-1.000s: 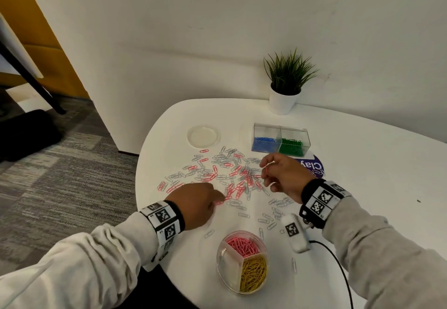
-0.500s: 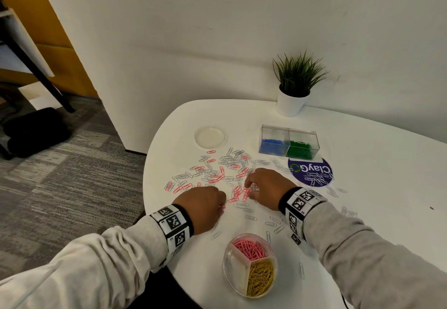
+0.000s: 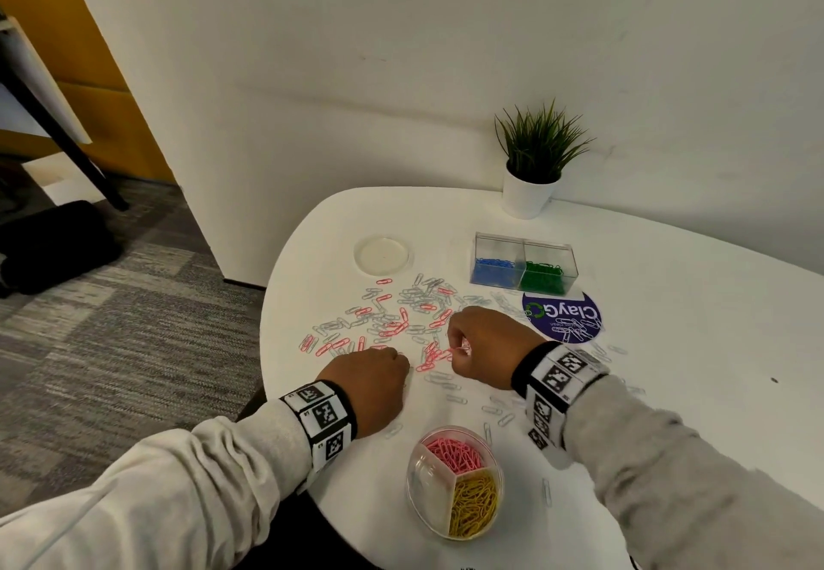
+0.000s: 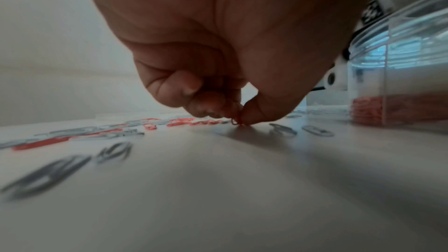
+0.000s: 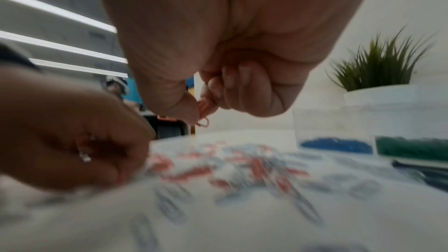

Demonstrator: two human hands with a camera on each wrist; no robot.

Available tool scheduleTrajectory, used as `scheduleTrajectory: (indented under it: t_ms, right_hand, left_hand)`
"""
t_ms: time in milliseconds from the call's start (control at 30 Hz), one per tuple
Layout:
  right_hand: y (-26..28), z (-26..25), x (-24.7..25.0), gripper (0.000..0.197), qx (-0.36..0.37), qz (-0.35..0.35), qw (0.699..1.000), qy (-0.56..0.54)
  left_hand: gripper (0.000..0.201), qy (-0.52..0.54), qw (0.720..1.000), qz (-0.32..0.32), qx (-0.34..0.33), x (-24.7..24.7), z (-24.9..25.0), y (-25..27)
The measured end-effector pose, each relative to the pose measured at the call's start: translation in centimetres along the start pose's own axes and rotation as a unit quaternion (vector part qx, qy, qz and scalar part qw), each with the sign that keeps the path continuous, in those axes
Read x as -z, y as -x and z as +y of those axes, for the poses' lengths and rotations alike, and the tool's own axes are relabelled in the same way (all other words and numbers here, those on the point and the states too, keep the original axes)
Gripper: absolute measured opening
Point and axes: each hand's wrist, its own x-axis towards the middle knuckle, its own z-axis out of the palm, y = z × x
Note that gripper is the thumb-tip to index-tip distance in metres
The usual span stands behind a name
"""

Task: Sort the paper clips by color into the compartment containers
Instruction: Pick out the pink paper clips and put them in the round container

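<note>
The right hand [image 3: 486, 346] had come back from near the box and now pinched pink clips [image 5: 203, 111] above the counter [image 3: 669, 369]; the left hand [image 3: 374, 384] seemingly nipped another off the scattered pile [image 3: 401, 315], both bound for the round container [image 3: 455, 480].

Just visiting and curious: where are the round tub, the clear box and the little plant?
round tub [image 3: 412, 487], head view, on its clear left wall.
clear box [image 3: 524, 243], head view, on its top rim.
little plant [image 3: 528, 195], head view, on its white pot.
</note>
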Motion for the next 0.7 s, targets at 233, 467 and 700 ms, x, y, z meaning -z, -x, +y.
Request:
scheduleTrajectory:
  t_ms: [233, 467, 700]
  right_hand:
    - [7.6, -3.2, -0.7, 0.006, 0.044, -0.045, 0.998, -0.014]
    - [8.8, -3.8, -2.4, 0.023, 0.034, -0.022, 0.999, -0.012]
    - [9.5, -3.6, -0.4, 0.024, 0.02, -0.004, 0.998, -0.055]
  left_hand:
    - [0.009, 0.13, 0.989, 0.038, -0.053, 2.8, -1.8, 1.4]
    - [0.004, 0.287, 0.955, 0.0, -0.079, 5.1, 0.2, 3.2]
    - [0.005, 0.321, 0.937, 0.018, -0.138, 3.5, 2.5, 4.2]
